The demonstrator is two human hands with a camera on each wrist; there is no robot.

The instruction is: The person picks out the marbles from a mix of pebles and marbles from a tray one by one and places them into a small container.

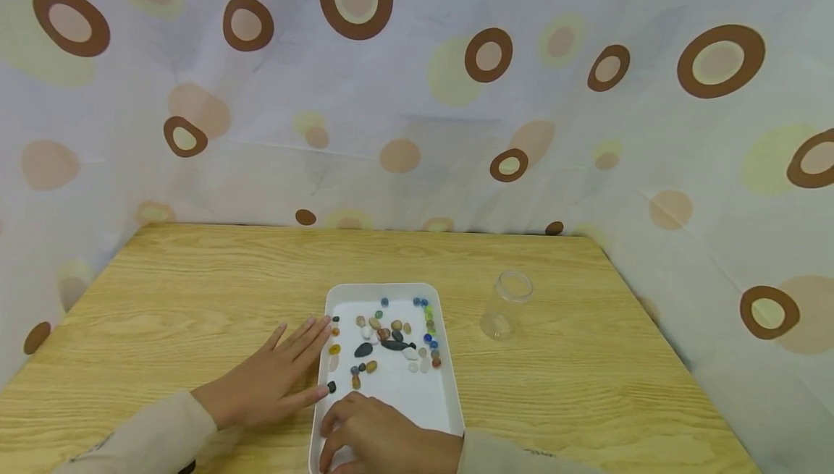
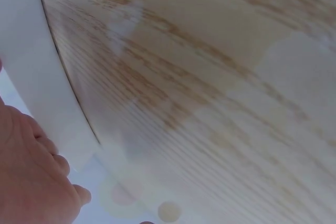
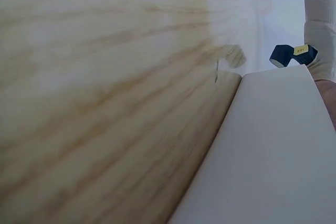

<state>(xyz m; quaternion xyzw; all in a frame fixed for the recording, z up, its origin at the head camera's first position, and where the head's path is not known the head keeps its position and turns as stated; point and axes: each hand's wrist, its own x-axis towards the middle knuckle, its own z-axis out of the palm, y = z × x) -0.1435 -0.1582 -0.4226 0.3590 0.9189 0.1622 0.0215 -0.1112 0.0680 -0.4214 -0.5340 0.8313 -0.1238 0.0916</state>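
Observation:
A white tray (image 1: 417, 409) holds small stones and glass beads. My left hand (image 1: 274, 373) lies along its left side with straight, spread fingers; the fingertips reach the rim and the thumb tip is beside a black stone (image 1: 331, 387). Over the tray's near end is my right hand (image 1: 378, 434), its fingers bent down toward the left wall; I cannot tell whether they hold anything. Along the left wall are a yellow stone (image 1: 334, 349) and an orange stone (image 1: 335, 331). Dark pebbles such as a long black stone (image 1: 394, 345) lie mid-tray.
A clear, empty glass jar (image 1: 498, 323) stands on the wooden table (image 1: 573, 387) right of the tray. Blue and green beads (image 1: 428, 315) line the tray's right wall. Behind the table hangs a patterned white cloth (image 1: 417, 98).

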